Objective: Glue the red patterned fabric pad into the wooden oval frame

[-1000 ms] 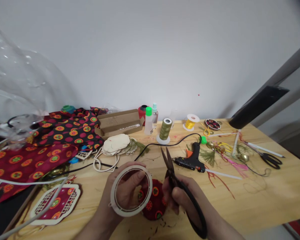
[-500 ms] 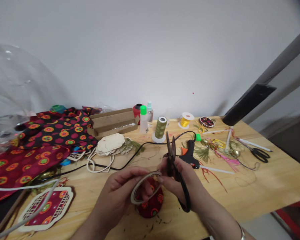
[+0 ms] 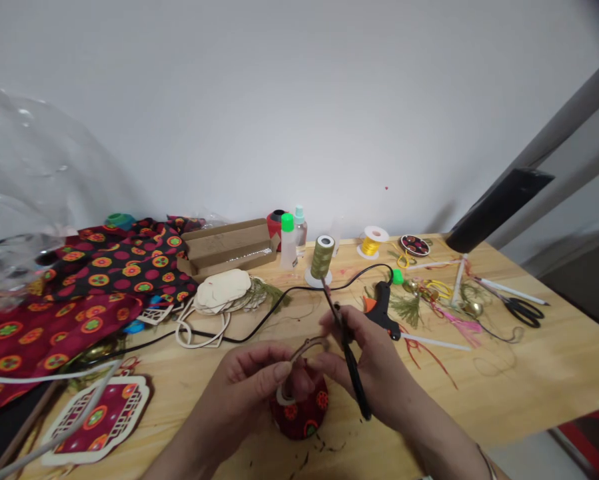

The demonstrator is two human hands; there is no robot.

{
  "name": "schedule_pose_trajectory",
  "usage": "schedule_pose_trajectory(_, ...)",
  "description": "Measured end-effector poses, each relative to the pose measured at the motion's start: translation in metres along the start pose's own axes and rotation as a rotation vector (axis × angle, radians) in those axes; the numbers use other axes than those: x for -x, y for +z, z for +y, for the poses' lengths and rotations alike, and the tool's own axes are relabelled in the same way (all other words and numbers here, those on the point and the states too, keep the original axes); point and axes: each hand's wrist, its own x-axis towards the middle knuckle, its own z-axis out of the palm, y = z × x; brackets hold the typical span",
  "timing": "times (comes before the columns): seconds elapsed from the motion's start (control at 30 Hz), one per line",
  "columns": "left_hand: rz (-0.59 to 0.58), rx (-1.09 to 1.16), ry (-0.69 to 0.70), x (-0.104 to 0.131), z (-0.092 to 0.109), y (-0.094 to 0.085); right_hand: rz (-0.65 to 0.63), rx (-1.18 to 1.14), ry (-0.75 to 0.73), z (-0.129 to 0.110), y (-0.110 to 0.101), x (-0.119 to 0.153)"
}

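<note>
Near the front of the table, my left hand (image 3: 246,381) pinches a thin pale ring (image 3: 309,345) between thumb and fingers. My right hand (image 3: 376,367) holds black-handled scissors (image 3: 352,367), blades pointing up and away; its thumb and fingertips also meet the ring's right side. The scissors appear nearly edge-on, so how far their blades are apart cannot be seen. Below the ring lies a round red patterned fabric piece (image 3: 302,423) on the table, partly covered by my fingers. Small dark scraps (image 3: 306,459) are scattered in front of it.
A black glue gun (image 3: 382,312) lies to the right, its cord running left. Behind stand a green thread spool (image 3: 322,259), a green-capped bottle (image 3: 288,245) and a cardboard box (image 3: 229,248). Patterned fabric (image 3: 124,267) covers the left; second scissors (image 3: 524,311) lie right.
The ring has been turned and now shows more edge-on. My right hand has rotated the scissors, so their blades and handles look narrower. The round fabric piece stays put.
</note>
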Motion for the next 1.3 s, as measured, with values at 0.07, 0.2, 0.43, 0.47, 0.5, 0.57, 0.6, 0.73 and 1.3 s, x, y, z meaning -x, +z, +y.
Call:
schedule_pose_trajectory(0.07, 0.075, -0.008, 0.062, -0.001, -0.001, -0.002, 0.059, 0.113, 0.017, -0.001, -0.003, 0.004)
schedule_pose_trajectory(0.2, 0.145, 0.028, 0.149, -0.003, -0.005, -0.006, 0.153, 0.263, -0.017, -0.001, -0.004, 0.012)
schedule_pose_trajectory(0.43, 0.315, 0.051, 0.267, -0.008, -0.006, -0.006, 0.250, 0.456, -0.197, -0.001, 0.009, 0.021)
schedule_pose_trajectory(0.47, 0.343, 0.054, 0.287, -0.008, -0.006, -0.005, 0.260, 0.488, -0.206, 0.000, 0.012, 0.022)
schedule_pose_trajectory(0.5, 0.369, 0.059, 0.305, -0.009, -0.006, -0.004, 0.266, 0.521, -0.211, 0.001, 0.016, 0.022)
schedule_pose_trajectory(0.57, 0.405, 0.066, 0.332, -0.009, -0.005, -0.002, 0.275, 0.586, -0.216, 0.004, 0.023, 0.022)
schedule_pose_trajectory(0.6, 0.409, 0.061, 0.335, -0.010, -0.005, -0.001, 0.278, 0.613, -0.219, 0.005, 0.026, 0.022)
schedule_pose_trajectory(0.73, 0.387, 0.024, 0.299, -0.009, -0.003, 0.001, 0.298, 0.676, -0.252, 0.008, 0.033, 0.022)
schedule_pose_trajectory(1.3, 0.437, -0.170, 0.327, -0.004, -0.002, 0.002, 0.312, 0.716, -0.322, 0.015, 0.033, 0.023)
